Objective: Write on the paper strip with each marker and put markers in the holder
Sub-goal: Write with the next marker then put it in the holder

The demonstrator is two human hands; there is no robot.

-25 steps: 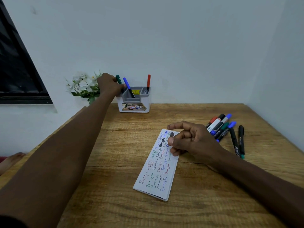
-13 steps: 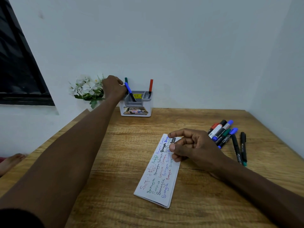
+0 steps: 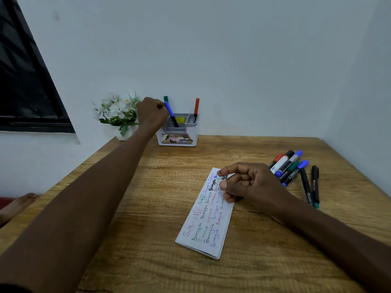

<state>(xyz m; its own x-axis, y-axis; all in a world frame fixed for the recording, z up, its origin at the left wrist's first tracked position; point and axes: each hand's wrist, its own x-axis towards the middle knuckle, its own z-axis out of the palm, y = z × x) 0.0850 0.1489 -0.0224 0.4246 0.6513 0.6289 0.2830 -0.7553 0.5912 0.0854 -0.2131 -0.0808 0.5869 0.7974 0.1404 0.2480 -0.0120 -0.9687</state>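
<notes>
– White paper strip (image 3: pixel 205 212): where does it lie?
– Flat on the wooden table (image 3: pixel 148 261), near the middle, slanting away to the right. It is covered in handwriting of several colours, one word over and over.
– And the right hand (image 3: pixel 249 182)?
– On the strip's far end. Its fingers are curled in, the forefinger less than the rest. Fingertips and thumb rest on the paper, and there is no marker in them.
– The holder?
– That grey-and-white holder (image 3: pixel 178 132) stands at the table's far edge, against the wall. A blue marker (image 3: pixel 170 113) leans in its left compartment. A green marker (image 3: pixel 165 98) rises behind it, only its cap showing, so which compartment it is in I cannot say. A red marker (image 3: pixel 196 107) stands upright in the small right compartment.
– The left hand (image 3: pixel 151 112)?
– Stretched out to the holder's left side, fingers curled. The blue marker's cap meets the fingertips, but whether they pinch it or only touch it I cannot tell.
– Any others?
– Some loose markers (image 3: pixel 289 166) lie just right of the right hand, with red, black, blue and green caps, side by side and touching. Two slim black pens (image 3: pixel 305 185) lie beside them, nearer the table's right edge.
– Farther out?
– White flowers (image 3: pixel 115 111) left of the holder, a dark window (image 3: pixel 25 81) at the far left, and a bare foot (image 3: pixel 19 204) past the table's left edge.
</notes>
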